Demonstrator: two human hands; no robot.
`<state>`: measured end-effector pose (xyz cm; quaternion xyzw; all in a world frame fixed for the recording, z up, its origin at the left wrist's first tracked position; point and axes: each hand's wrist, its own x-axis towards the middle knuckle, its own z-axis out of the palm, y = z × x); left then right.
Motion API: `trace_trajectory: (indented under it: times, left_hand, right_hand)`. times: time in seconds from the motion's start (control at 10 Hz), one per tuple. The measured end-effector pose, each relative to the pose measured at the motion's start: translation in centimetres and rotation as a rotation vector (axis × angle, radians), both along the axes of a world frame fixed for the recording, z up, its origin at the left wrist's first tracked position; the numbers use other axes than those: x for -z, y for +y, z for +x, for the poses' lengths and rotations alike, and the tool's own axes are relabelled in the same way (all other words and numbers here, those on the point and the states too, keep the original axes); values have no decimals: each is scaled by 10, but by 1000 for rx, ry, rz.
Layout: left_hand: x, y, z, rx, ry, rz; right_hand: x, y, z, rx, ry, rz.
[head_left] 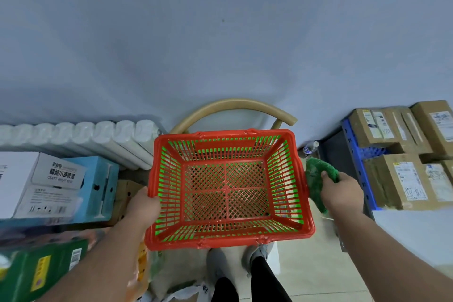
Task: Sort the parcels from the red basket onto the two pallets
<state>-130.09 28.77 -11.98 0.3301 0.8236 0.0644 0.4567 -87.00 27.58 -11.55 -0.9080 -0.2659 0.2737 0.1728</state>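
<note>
The red basket is held up in front of me, its mesh bottom bare with nothing inside. My left hand grips its left rim. My right hand sits just right of the basket, closed on a crumpled green cloth. At the right, brown cardboard parcels with white labels lie on a blue pallet. At the left, printed boxes, one white and one light blue, are stacked; whatever they rest on is hidden.
A chair with a curved tan back stands behind the basket against the pale wall. A white radiator runs along the left wall. A green box is at lower left. A clear bottle stands by the pallet. My feet are below.
</note>
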Motion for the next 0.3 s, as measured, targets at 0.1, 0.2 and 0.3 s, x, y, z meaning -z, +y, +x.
trace_trajectory:
  times: [0.1,0.2,0.3]
  left_hand:
    - [-17,0,0,21,-17,33]
    - [-42,1,4,72,-1,86]
    - [-71,-1,17,80,-60,186]
  right_hand:
    - [-27,-2,-3,-44,-33,92]
    - [-59,-1,-9,-101,-17,177]
    - [-90,-1,-17,-169,72,297]
